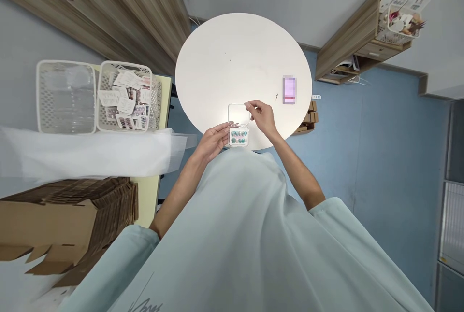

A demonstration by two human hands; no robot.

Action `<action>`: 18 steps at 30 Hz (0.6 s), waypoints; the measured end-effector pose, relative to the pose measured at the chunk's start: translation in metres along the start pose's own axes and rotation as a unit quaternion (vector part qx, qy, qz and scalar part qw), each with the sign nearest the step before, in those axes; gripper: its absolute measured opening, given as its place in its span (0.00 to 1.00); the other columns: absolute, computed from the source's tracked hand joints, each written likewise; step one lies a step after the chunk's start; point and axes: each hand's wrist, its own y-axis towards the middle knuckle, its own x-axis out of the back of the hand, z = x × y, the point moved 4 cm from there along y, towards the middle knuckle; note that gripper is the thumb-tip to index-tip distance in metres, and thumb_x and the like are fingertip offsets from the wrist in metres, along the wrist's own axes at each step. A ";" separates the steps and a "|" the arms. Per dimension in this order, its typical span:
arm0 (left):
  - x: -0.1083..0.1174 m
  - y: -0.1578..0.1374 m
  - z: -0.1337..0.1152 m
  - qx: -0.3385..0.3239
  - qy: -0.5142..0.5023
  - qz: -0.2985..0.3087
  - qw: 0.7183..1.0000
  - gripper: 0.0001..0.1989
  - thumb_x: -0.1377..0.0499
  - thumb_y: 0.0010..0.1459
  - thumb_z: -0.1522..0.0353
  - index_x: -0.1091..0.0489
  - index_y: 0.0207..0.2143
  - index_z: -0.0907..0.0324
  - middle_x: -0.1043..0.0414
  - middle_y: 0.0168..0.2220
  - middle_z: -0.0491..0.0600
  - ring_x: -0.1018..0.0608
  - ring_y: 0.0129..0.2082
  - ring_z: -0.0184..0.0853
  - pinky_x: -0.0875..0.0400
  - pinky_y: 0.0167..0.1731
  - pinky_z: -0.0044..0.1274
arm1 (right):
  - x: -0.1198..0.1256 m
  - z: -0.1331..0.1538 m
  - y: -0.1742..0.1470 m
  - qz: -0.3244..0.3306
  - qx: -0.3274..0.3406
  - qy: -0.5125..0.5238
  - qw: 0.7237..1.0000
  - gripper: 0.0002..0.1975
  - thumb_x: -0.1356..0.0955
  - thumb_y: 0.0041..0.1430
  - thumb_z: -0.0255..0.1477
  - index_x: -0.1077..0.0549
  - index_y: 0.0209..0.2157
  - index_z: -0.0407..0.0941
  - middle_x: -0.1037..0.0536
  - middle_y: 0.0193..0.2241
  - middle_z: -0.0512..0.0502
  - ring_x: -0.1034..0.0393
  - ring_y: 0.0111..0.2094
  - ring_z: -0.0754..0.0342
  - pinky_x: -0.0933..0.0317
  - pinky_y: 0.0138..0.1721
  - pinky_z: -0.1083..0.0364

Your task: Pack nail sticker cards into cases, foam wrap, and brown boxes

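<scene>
A small clear plastic case (239,143) lies opened out at the near edge of the white round table. Its lower half holds several teal and pinkish pieces that look like press-on nails (239,136), set in rows. The transparent lid (238,113) is swung away from me. My left hand (213,141) grips the case at its left side, near the hinge, with the fingertips on the edge. At the lid's upper right corner, my right hand (263,117) pinches the rim between thumb and forefinger.
The round table (232,36) carries a phone-like blurred rectangle (289,90) at right. Left, a side table (147,201) bears a basket of carded packs (126,92), a basket of clear plastic (67,97), white sheeting (90,155) and folded cardboard (47,225). A wooden cabinet (353,36) stands right.
</scene>
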 end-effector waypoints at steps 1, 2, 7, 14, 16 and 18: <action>0.000 0.000 0.000 0.000 -0.002 -0.005 1.000 0.21 0.25 0.62 0.66 0.17 0.56 0.63 0.16 0.61 0.64 0.16 0.63 0.50 0.22 0.67 0.40 | 0.003 0.007 -0.004 0.000 0.017 0.000 1.000 0.28 0.30 0.71 0.58 0.16 0.44 0.48 0.16 0.43 0.47 0.27 0.30 0.57 0.27 0.39 0.54; -0.001 0.001 -0.001 0.000 -0.004 -0.009 1.000 0.20 0.25 0.62 0.67 0.17 0.55 0.63 0.16 0.60 0.64 0.15 0.62 0.49 0.21 0.66 0.40 | 0.007 0.015 -0.009 0.001 0.033 -0.002 0.999 0.28 0.30 0.72 0.59 0.15 0.45 0.48 0.16 0.45 0.46 0.27 0.31 0.57 0.27 0.39 0.54; -0.007 0.004 -0.010 -0.015 -0.005 -0.013 1.000 0.19 0.26 0.62 0.67 0.17 0.54 0.63 0.15 0.58 0.64 0.14 0.61 0.49 0.21 0.66 0.40 | 0.024 0.047 -0.049 0.024 0.089 -0.042 0.995 0.27 0.29 0.72 0.58 0.13 0.50 0.51 0.20 0.49 0.43 0.25 0.39 0.52 0.27 0.38 0.52; -0.020 0.004 -0.022 -0.040 0.008 -0.001 0.999 0.18 0.30 0.68 0.58 0.17 0.52 0.63 0.16 0.60 0.64 0.17 0.65 0.53 0.19 0.64 0.40 | 0.024 0.032 -0.097 0.054 0.077 -0.030 0.995 0.25 0.26 0.69 0.57 0.15 0.50 0.52 0.24 0.49 0.45 0.27 0.36 0.55 0.28 0.36 0.53; -0.021 0.003 -0.022 -0.044 0.011 0.007 0.999 0.20 0.29 0.67 0.58 0.17 0.53 0.64 0.17 0.62 0.64 0.18 0.66 0.54 0.20 0.64 0.41 | 0.022 0.023 -0.103 0.060 0.059 -0.019 0.996 0.26 0.25 0.66 0.57 0.17 0.53 0.52 0.24 0.50 0.45 0.27 0.34 0.56 0.28 0.36 0.53; -0.021 0.001 -0.022 -0.047 0.018 0.011 0.999 0.21 0.26 0.64 0.61 0.17 0.55 0.63 0.19 0.63 0.64 0.19 0.67 0.54 0.21 0.66 0.42 | 0.019 0.015 -0.106 0.060 0.038 -0.002 0.997 0.29 0.23 0.64 0.57 0.21 0.56 0.52 0.23 0.49 0.47 0.28 0.33 0.57 0.29 0.35 0.54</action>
